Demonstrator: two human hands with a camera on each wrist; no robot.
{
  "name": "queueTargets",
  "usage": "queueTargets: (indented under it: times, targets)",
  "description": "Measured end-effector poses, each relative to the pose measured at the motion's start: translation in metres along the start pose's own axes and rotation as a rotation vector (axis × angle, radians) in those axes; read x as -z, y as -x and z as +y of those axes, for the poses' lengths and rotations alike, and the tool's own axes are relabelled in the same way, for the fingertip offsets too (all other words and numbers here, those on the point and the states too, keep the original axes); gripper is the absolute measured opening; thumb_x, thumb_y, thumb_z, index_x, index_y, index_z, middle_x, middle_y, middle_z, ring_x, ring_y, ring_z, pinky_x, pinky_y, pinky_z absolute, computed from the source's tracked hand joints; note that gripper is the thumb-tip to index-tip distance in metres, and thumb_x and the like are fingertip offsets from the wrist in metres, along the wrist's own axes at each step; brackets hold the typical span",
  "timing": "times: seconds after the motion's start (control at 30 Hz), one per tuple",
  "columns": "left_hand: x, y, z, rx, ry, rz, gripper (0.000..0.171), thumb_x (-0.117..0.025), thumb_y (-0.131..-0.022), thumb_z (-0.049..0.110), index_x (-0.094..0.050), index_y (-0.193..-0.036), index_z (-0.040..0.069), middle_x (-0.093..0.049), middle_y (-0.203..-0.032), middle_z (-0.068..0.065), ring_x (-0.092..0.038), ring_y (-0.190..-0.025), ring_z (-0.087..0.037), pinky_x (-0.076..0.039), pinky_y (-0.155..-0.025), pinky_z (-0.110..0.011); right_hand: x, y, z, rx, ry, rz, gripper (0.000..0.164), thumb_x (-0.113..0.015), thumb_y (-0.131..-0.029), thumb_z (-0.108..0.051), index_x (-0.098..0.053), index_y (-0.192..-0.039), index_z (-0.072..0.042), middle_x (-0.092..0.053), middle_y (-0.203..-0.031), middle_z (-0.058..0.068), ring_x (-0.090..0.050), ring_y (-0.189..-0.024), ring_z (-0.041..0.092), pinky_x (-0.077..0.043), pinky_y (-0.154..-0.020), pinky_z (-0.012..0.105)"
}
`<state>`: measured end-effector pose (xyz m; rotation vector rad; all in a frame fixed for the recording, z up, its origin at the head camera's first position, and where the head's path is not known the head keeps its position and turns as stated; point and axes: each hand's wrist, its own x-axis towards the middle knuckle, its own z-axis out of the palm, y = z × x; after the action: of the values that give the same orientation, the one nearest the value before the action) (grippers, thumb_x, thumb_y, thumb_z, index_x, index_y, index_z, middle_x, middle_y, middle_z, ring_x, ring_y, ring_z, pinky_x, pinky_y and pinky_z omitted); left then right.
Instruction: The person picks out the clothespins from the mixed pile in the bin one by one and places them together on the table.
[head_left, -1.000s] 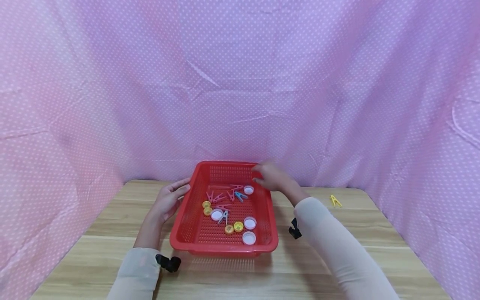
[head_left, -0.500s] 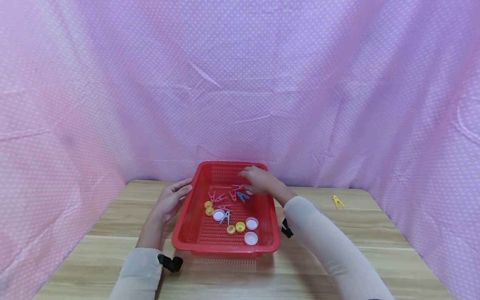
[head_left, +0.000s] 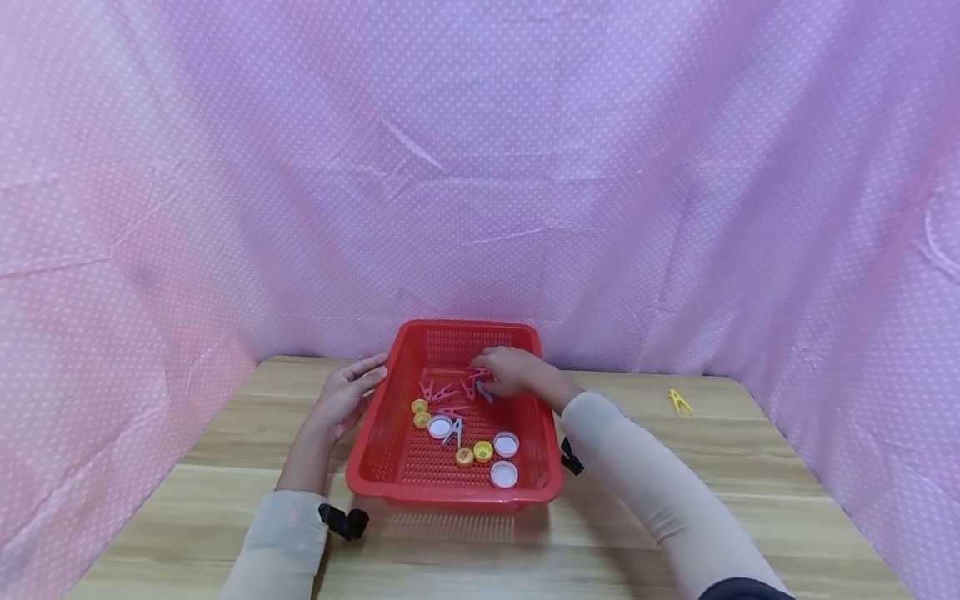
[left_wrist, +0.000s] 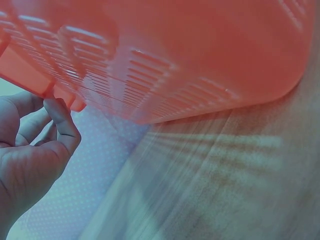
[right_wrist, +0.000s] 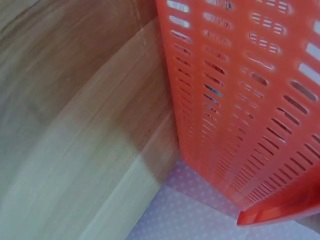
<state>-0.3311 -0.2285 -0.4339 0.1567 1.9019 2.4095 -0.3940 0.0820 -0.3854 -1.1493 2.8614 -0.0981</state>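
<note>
My left hand (head_left: 341, 404) holds the left rim of a red plastic basket (head_left: 453, 497); in the left wrist view its thumb (left_wrist: 62, 122) and fingers meet at the rim. My right hand (head_left: 513, 372) reaches over the right rim into the basket's far right part, fingers downward. Close under it lie a blue clothespin (head_left: 484, 392) and a pink clothespin (head_left: 480, 372); the far white cap is hidden behind the hand. I cannot tell whether its fingertips grip anything. More pink clothespins (head_left: 442, 394), a grey clothespin (head_left: 454, 432), white caps (head_left: 504, 475) and yellow caps (head_left: 483, 451) are spread over the basket floor.
A yellow clothespin (head_left: 680, 402) lies on the wooden table (head_left: 675, 517), right of the basket. Pink dotted cloth (head_left: 480, 167) hangs behind the table and along both sides. In the right wrist view the basket's slotted wall (right_wrist: 240, 100) stands beside the wood.
My right hand has moved left and down from the basket's right rim, over the far white cap toward the blue clothespin. My left hand has stayed on the left rim.
</note>
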Motion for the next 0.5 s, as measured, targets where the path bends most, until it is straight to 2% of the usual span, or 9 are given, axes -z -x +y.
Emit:
queueTargets:
  times: [0.17, 0.3, 0.4, 0.5]
  targets:
    - [0.000, 0.001, 0.002, -0.007, -0.004, 0.012, 0.053, -0.060, -0.104, 0.010, -0.042, -0.152, -0.005, -0.072, -0.113, 0.001, -0.071, -0.097, -0.012, -0.062, -0.081, -0.032, 0.000, -0.002, -0.001, 0.003, -0.002, -0.060, 0.044, -0.072, -0.097, -0.024, -0.064, -0.139, -0.011, -0.069, -0.125, 0.008, -0.065, -0.110, 0.021, -0.055, -0.101, 0.041]
    - [-0.001, 0.001, 0.002, -0.014, 0.011, 0.003, 0.053, -0.059, -0.104, 0.008, -0.040, -0.152, -0.007, -0.073, -0.111, 0.000, -0.071, -0.096, -0.012, -0.062, -0.080, -0.031, -0.003, -0.004, -0.001, -0.009, 0.063, -0.119, 0.047, -0.074, -0.096, -0.029, -0.064, -0.140, -0.015, -0.071, -0.115, 0.003, -0.065, -0.098, 0.016, -0.058, -0.095, 0.038]
    - [-0.002, 0.000, 0.001, -0.015, 0.020, 0.000, 0.053, -0.058, -0.104, 0.006, -0.040, -0.152, -0.008, -0.073, -0.109, -0.001, -0.070, -0.095, -0.013, -0.062, -0.079, -0.030, -0.007, -0.005, -0.002, -0.001, 0.104, -0.152, 0.041, -0.074, -0.096, -0.031, -0.066, -0.133, -0.016, -0.070, -0.099, -0.002, -0.064, -0.084, 0.013, -0.060, -0.086, 0.034]
    - [-0.002, 0.000, 0.001, -0.013, 0.006, 0.015, 0.053, -0.060, -0.104, 0.008, -0.042, -0.151, -0.007, -0.073, -0.109, 0.001, -0.071, -0.095, -0.012, -0.062, -0.079, -0.030, -0.010, -0.005, -0.002, -0.008, 0.115, -0.168, 0.031, -0.073, -0.097, -0.032, -0.070, -0.124, -0.019, -0.066, -0.089, -0.006, -0.063, -0.080, 0.011, -0.060, -0.084, 0.032]
